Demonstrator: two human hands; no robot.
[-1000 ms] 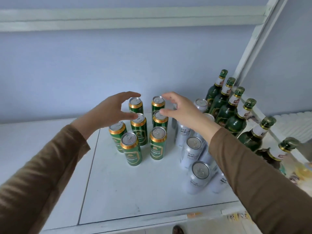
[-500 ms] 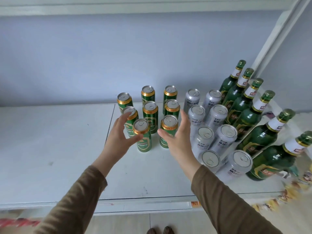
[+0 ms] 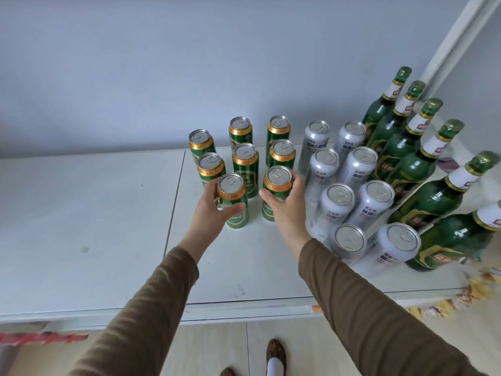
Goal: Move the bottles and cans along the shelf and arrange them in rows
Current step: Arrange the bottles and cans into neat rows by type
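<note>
Several green-and-gold cans stand in rough rows on the white shelf [image 3: 81, 213]. My left hand [image 3: 210, 213] grips the front-left green can [image 3: 235, 210]. My right hand [image 3: 287, 210] grips the front-right green can [image 3: 276, 191]. Both cans stand upright on the shelf. Behind them stand more green cans [image 3: 245, 164]. To the right stand two rows of silver cans [image 3: 336, 204], and beyond them a row of green glass bottles [image 3: 412, 169] with white neck labels.
A pale wall [image 3: 189, 63] backs the shelf, and a white upright post [image 3: 455, 44] rises at the far right. The left half of the shelf is bare. The front edge [image 3: 244, 310] has a price strip; my feet [image 3: 273, 359] show on the floor below.
Both hands pulled back from the rear cans toward the front, then closed round the two front green cans. The view has shifted so more of the shelf's left part shows.
</note>
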